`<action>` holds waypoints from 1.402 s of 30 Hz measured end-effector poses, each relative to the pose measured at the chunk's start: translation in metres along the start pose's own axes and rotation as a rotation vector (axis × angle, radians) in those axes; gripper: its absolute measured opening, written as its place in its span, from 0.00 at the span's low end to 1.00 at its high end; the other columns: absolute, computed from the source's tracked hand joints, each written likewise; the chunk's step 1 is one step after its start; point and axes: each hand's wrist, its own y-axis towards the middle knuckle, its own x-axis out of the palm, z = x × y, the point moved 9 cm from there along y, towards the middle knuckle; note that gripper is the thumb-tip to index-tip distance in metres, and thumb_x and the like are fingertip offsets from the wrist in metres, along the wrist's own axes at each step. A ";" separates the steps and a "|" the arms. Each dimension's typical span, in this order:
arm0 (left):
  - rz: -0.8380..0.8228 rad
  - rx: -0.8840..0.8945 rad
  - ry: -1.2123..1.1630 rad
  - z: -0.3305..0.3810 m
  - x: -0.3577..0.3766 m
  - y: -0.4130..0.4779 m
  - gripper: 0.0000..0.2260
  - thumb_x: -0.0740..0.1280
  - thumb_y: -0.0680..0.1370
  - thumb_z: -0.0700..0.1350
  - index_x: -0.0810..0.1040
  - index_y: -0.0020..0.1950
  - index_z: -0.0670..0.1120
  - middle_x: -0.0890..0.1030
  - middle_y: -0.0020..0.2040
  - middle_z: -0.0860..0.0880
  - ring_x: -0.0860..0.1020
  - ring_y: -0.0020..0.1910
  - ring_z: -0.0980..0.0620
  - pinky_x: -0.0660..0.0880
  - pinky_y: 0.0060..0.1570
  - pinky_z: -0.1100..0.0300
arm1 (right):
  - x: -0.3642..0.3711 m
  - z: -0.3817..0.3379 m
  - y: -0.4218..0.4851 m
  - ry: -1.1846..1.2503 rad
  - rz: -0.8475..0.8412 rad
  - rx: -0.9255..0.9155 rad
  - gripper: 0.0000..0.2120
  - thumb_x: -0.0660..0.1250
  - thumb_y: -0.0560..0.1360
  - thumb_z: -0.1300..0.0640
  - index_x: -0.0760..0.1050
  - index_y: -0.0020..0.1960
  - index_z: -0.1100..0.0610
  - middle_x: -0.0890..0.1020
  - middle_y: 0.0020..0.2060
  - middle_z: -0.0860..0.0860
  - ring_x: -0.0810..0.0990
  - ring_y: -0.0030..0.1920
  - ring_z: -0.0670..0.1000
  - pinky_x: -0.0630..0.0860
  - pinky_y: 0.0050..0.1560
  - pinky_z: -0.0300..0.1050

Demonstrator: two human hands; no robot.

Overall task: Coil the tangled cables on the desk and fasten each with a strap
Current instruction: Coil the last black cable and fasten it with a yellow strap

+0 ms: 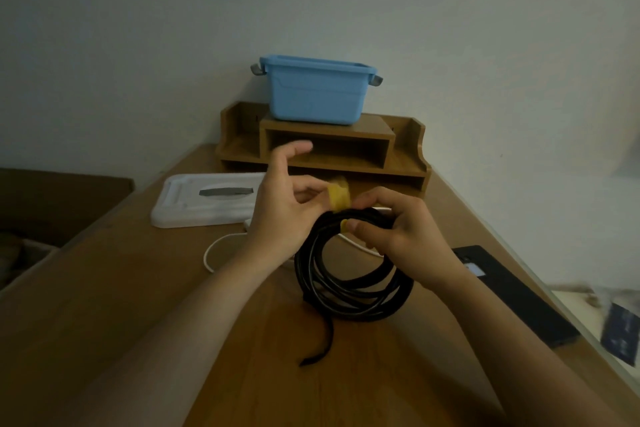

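Strapping the black cable coil (346, 283)
Centre frame, left hand (287, 208) pinches yellow strap (338, 198), right hand (401, 229) grips coil; slack pull may free the loops.

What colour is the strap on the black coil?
Yellow strap; the head view shows it best.

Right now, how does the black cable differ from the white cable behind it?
The black cable is wound into a tight coil; the white cable lies in a loose open curve on the desk. The right hand grips the black cable, standing it upright; the white cable lies flat, partly hidden behind the hands. The left hand pinches a yellow strap at the black cable's top; the white cable shows no strap. Both are thin cables.
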 end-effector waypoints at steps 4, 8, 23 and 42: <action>-0.072 0.071 0.036 0.006 0.005 0.000 0.09 0.72 0.78 0.42 0.84 0.58 0.46 0.87 0.48 0.51 0.85 0.49 0.55 0.83 0.53 0.54 | 0.000 0.007 0.000 0.064 0.016 0.068 0.06 0.73 0.77 0.63 0.79 0.53 0.57 0.83 0.40 0.45 0.81 0.35 0.41 0.75 0.35 0.33; -0.101 0.209 0.132 0.016 0.011 -0.002 0.05 0.74 0.76 0.42 0.86 0.51 0.48 0.85 0.45 0.56 0.83 0.48 0.57 0.78 0.47 0.66 | -0.005 0.016 0.001 0.063 0.059 0.122 0.07 0.72 0.77 0.61 0.78 0.52 0.54 0.81 0.40 0.46 0.79 0.34 0.43 0.74 0.34 0.34; -0.229 0.401 0.339 0.010 0.024 -0.010 0.07 0.78 0.72 0.46 0.88 0.50 0.49 0.87 0.46 0.54 0.81 0.44 0.55 0.79 0.41 0.56 | -0.004 0.026 -0.002 -0.022 -0.020 0.169 0.14 0.66 0.81 0.59 0.78 0.66 0.53 0.81 0.38 0.38 0.75 0.31 0.42 0.72 0.33 0.35; -0.043 0.230 0.289 0.001 0.016 -0.006 0.06 0.76 0.75 0.44 0.86 0.51 0.50 0.81 0.48 0.54 0.80 0.49 0.57 0.78 0.48 0.65 | 0.001 0.016 -0.002 -0.017 -0.036 0.122 0.12 0.66 0.81 0.63 0.79 0.62 0.54 0.82 0.36 0.37 0.78 0.33 0.40 0.73 0.35 0.32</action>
